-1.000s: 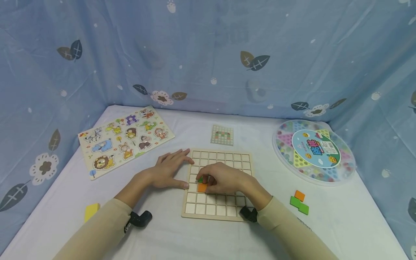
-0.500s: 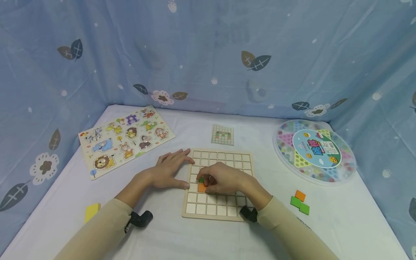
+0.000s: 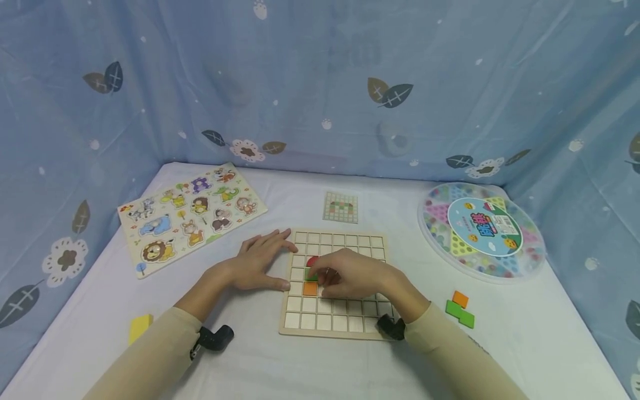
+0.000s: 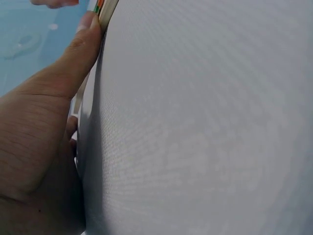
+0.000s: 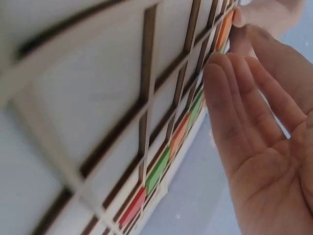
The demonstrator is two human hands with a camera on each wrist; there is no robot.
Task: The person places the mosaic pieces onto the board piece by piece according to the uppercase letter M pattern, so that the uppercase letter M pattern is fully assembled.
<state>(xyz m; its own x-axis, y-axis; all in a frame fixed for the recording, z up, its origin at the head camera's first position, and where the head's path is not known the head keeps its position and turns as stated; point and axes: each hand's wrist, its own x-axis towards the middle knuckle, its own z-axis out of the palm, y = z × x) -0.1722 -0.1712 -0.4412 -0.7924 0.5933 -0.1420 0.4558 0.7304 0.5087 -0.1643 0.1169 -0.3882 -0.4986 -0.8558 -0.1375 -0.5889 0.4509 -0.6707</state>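
A wooden grid board [image 3: 340, 334] lies in front of me in the head view. My left hand [image 3: 260, 261] rests with extended fingers at its left edge, thumb tip right at the frame. My right hand [image 3: 352, 275] is low over the board's middle, bent index fingertip at a green tile [image 3: 310, 274]. Next to that tile are a red tile [image 3: 312, 260] and an orange tile [image 3: 310, 289] in the same column. The right wrist view shows my right fingers [image 5: 244, 107] loosely bent with no piece visible between them, and a row of coloured tiles [image 5: 157, 171] beyond. The right palm hides other squares.
A small pattern card [image 3: 341, 207] lies behind the board. Loose orange [image 3: 460, 299] and green [image 3: 460, 314] tiles are at right, below a round clear game box [image 3: 485, 228]. An animal puzzle [image 3: 195, 219] lies back left. A yellow block [image 3: 140, 328] is beside my left sleeve.
My right hand has shifted slightly to the right, uncovering the red tile and more of the green and orange tiles. My left hand has stayed in place.
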